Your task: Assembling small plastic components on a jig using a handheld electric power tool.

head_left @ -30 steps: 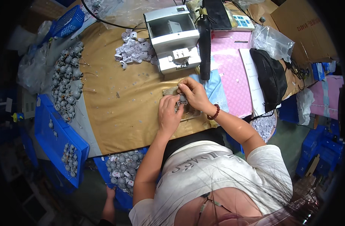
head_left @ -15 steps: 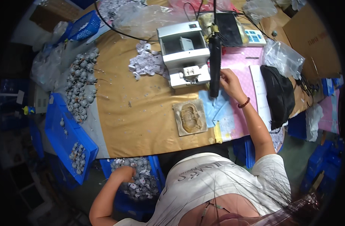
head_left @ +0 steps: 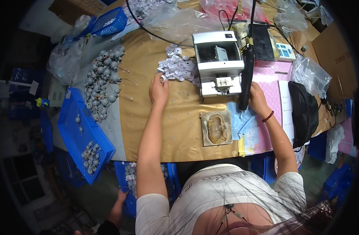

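Note:
My left hand point(head_left: 159, 93) reaches over the table to the near left edge of a pile of small white plastic pieces point(head_left: 175, 67). Its fingertips close on one small white piece point(head_left: 163, 78). My right hand point(head_left: 258, 101) is at the right of a silver-grey desktop machine point(head_left: 220, 64), close against a long black tool point(head_left: 247, 78) hanging on a cord. Its fingers are curled and partly hidden behind that tool. A square metal mould point(head_left: 216, 127) with a figure-shaped hollow lies nearer me, beside a blue cloth point(head_left: 242, 119).
Grey ball-shaped pieces point(head_left: 103, 80) with thin wires heap at the left, above a tilted blue tray point(head_left: 83, 133). Below the table edge stands a blue bin point(head_left: 172, 182), with another person's hand point(head_left: 121, 195) at its side. A black bag point(head_left: 303, 113) lies at the right.
My left hand has left the blue bin and moved up to the white pieces. My right hand stays by the black tool. Another person's hand has appeared beside the bin. The view has shifted.

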The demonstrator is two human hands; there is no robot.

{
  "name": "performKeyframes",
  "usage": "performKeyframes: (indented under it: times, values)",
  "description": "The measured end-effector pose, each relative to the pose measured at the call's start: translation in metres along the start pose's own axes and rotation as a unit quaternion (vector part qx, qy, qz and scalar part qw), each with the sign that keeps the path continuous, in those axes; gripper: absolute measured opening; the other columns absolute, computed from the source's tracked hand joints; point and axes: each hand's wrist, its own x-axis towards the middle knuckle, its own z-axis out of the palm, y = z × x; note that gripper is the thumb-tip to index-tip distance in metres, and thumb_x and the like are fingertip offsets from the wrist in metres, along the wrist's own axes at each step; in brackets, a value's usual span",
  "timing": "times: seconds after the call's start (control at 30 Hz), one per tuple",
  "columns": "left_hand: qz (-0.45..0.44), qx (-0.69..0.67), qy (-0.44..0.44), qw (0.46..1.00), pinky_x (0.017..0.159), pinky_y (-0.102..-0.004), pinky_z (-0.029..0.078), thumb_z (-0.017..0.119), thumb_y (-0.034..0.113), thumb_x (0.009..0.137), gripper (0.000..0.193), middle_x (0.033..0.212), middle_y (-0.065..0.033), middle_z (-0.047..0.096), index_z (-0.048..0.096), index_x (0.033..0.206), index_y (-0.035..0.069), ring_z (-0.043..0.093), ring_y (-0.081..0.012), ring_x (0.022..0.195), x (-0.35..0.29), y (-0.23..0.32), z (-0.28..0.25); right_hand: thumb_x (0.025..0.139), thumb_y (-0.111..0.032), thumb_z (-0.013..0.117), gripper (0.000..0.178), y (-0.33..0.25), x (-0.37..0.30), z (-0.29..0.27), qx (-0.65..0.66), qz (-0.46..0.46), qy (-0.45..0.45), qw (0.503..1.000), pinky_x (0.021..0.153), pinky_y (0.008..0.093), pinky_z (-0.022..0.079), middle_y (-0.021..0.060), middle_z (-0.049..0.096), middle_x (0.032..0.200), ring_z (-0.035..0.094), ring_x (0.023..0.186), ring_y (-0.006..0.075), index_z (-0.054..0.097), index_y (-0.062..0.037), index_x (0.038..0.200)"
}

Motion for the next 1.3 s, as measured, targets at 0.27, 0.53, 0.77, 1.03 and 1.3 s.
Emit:
performKeyframes:
  times: [0.27,0.53,0.77,1.03,1.3]
  values:
    - [0.118,0.006,-0.102,0.988,0.085,-0.0411,0.050,0.069,0.006,0.082,0.025,0.107,-0.0165,0.061,0.061,0.106,0.006,0.060,-0.0346,0.101,-0.140,-0.013,-0.052,0.078,-0.003,0.073,0.027,0.010,-0.001,0.008,0.168,0.112,-0.019,0.979,0.072,0.0403,0.050,0.0155,0.061,0.089,0.061,0.079,0.0339,0.065,-0.0016,0.103]
    - [0.033,0.047,-0.033,0.998,0.074,-0.0415,0.049,0.077,0.009,0.079,0.018,0.092,-0.0165,0.053,0.063,0.089,0.003,0.056,-0.0348,0.085,-0.161,0.008,-0.049,0.080,0.002,0.070,0.019,0.005,0.009,0.008,0.117,0.022,-0.042,0.992,0.071,0.0391,0.050,0.0156,0.063,0.087,0.063,0.078,0.0328,0.065,0.0013,0.098]
    - [0.095,-0.217,-0.165,0.957,0.083,-0.0414,0.052,0.070,0.001,0.082,0.022,0.107,-0.0164,0.064,0.065,0.102,0.004,0.062,-0.0364,0.104,-0.171,0.100,-0.039,0.093,0.000,0.064,0.012,0.059,-0.013,0.013,0.301,0.184,-0.002,0.936,0.067,0.0243,0.050,-0.0005,0.062,0.083,0.057,0.074,0.0067,0.064,0.0017,0.105]
    - [0.282,-0.175,-0.204,0.921,0.097,-0.0476,0.045,0.071,0.002,0.082,0.020,0.120,-0.0087,0.067,0.068,0.101,0.009,0.054,-0.0334,0.125,-0.180,0.112,0.014,0.099,-0.008,0.062,0.018,-0.047,-0.017,-0.055,0.362,0.197,0.068,0.909,0.078,0.0240,0.049,0.0009,0.065,0.099,0.059,0.086,0.0086,0.067,0.0011,0.114]
    - [0.243,-0.130,-0.184,0.943,0.103,-0.0494,0.040,0.078,0.013,0.077,0.028,0.129,-0.0082,0.057,0.071,0.103,0.011,0.044,-0.0344,0.131,-0.178,0.117,-0.006,0.081,-0.002,0.078,0.019,-0.122,-0.062,-0.008,0.286,-0.011,-0.073,0.955,0.076,0.0310,0.052,0.0084,0.068,0.093,0.065,0.082,0.0218,0.067,-0.0029,0.096]
